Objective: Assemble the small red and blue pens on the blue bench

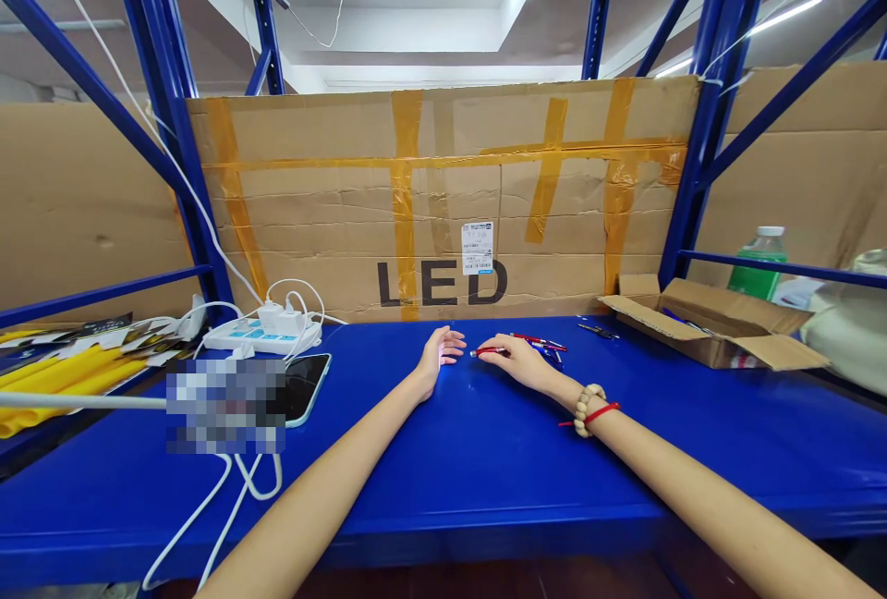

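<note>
My left hand (438, 357) rests on its edge on the blue shelf surface (443, 479), fingers apart, with nothing in it. Close to its right, my right hand (514, 360) pinches a small red pen (489, 351) whose tip points toward my left hand. Behind and beside my right hand lie more red pens (544, 341) and blue pens (551, 356), partly hidden by the hand. Keys (598, 332) lie on the shelf farther right. A beaded bracelet and a red cord circle my right wrist.
An open cardboard box (721, 322) stands at the right, near a green bottle (759, 268). At the left are a power strip (260, 333), white cables and a phone (309, 386). Upright cardboard (333, 229) closes the back between blue posts.
</note>
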Tool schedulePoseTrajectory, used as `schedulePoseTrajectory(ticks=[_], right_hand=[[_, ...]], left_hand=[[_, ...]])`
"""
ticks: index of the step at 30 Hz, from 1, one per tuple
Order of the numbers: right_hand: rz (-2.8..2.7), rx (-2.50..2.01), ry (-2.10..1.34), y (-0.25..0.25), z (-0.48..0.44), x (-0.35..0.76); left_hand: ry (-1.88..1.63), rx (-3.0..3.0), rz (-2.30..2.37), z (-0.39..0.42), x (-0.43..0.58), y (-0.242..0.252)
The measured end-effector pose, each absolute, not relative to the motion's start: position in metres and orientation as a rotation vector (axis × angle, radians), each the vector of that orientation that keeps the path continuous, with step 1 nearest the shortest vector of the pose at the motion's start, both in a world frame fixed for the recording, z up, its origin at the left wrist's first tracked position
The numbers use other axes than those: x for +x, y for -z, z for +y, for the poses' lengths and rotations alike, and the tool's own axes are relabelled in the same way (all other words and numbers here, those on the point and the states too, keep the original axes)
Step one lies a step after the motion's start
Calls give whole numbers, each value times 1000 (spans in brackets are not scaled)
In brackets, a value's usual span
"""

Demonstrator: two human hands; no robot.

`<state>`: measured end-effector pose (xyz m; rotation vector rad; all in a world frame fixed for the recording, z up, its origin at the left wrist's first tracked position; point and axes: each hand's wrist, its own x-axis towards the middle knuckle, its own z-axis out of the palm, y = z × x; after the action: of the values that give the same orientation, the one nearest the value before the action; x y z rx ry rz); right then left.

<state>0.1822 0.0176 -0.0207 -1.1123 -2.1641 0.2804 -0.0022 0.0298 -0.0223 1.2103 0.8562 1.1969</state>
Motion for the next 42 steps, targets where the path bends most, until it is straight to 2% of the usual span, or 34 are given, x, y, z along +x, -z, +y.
schedulePoseTrajectory(ticks=[21,33,42], right_hand=[[-2145,-1135,-381,25,24,187],[-2241,-1228,-228,19,18,186],[-2250,-1282,-194,16,11,183]], left_hand=[[-1176,1208,902,28,0,22],[-1154,1404,941,31,4,30],[-1288,1487,1019,22,0,26]])
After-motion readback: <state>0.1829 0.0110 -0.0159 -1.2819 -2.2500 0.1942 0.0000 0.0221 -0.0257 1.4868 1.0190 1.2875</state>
